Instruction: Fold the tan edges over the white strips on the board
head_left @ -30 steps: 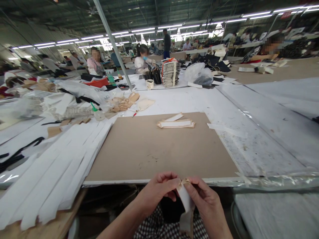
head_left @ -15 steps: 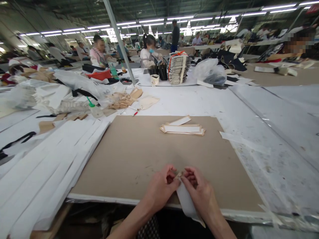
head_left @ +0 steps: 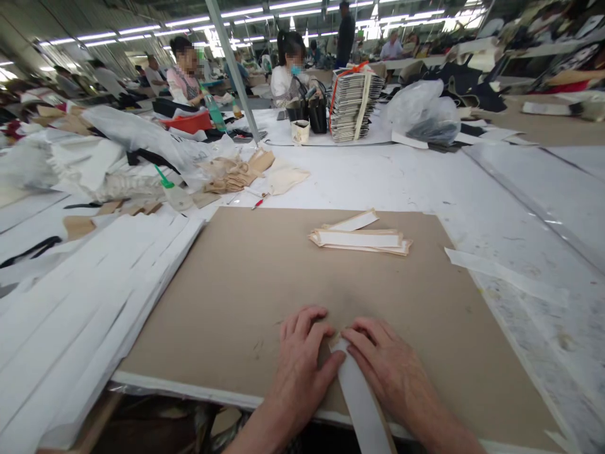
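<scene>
A long white strip with a tan edge (head_left: 360, 394) lies at the front of the brown board (head_left: 227, 296), its near end reaching past the front edge. My left hand (head_left: 305, 359) is on its left, fingers curled down at the board and the thumb pressing the strip's far end. From the right, my right hand (head_left: 390, 362) closes over the same end, its fingertips on the strip. A small tan bit shows at the tip between both hands. Farther up the board lies a small pile of white strips with tan borders (head_left: 359, 239).
Long white sheets (head_left: 108, 284) are stacked on the left. Behind the board are a green-tipped bottle (head_left: 174, 194), a red pen (head_left: 258, 203), tan pieces (head_left: 241, 173) and a tied stack (head_left: 353, 104). A loose white strip (head_left: 501, 274) crosses the right edge. Co-workers sit farther back.
The strip's far end, held up between both hands before, is now down on the board with my hands pressed over it. The view has tilted down slightly.
</scene>
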Motion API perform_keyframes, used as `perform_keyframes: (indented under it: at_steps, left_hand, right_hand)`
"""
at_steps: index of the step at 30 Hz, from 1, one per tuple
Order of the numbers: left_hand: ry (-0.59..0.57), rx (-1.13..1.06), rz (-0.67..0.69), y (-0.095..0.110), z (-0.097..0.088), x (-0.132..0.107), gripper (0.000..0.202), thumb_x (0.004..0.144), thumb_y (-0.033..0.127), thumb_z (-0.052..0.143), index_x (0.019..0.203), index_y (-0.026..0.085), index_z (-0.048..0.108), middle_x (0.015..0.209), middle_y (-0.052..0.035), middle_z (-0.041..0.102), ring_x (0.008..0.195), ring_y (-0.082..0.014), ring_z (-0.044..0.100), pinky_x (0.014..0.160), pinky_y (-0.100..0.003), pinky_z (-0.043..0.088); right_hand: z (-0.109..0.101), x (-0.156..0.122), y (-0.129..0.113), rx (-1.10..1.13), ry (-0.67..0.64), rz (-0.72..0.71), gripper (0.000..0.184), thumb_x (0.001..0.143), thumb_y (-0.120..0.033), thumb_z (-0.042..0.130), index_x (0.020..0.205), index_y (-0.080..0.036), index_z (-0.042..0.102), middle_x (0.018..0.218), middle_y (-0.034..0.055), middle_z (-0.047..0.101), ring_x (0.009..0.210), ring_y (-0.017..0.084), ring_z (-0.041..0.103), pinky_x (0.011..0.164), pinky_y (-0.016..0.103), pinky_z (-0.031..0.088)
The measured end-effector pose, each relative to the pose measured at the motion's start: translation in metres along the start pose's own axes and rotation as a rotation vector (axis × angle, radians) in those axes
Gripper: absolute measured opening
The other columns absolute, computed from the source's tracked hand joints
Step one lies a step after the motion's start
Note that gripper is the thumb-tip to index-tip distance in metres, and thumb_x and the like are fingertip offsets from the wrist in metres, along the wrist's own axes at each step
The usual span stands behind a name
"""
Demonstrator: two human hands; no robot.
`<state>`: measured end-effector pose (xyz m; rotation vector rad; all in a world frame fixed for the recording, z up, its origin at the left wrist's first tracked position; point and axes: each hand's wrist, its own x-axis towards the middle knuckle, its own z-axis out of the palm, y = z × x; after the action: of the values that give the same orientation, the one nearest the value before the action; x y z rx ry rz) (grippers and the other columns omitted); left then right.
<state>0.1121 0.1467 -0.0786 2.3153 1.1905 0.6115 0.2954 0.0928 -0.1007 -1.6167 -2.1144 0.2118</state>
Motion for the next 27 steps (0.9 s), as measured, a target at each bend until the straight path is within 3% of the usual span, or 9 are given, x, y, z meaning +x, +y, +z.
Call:
perform_keyframes:
  at_steps: [17,27]
  left_hand:
    - [0.012,-0.026,-0.018,0.001,0.009,-0.001,0.022,0.079,0.010,0.068,0.096,0.022,0.062,0.129,-0.0070,0.057,0.125,-0.0297,0.042,0.102,-0.054,0.033]
    - [0.073,0.052,0.118,0.004,0.012,-0.007,0.016,0.088,0.012,0.057,0.101,0.020,0.060,0.129,-0.0099,0.055,0.124,-0.0275,0.043,0.102,-0.049,0.037]
  right_hand:
    - [0.009,-0.006,0.004,-0.014,0.071,-0.037,0.030,0.102,-0.025,0.032,0.117,-0.022,0.058,0.111,0.0080,0.060,0.097,0.023,0.058,0.080,0.038,0.051]
    - [0.009,-0.007,0.003,-0.032,0.082,-0.029,0.031,0.103,-0.026,0.030,0.117,-0.023,0.058,0.111,0.0072,0.061,0.098,0.023,0.058,0.081,0.037,0.052]
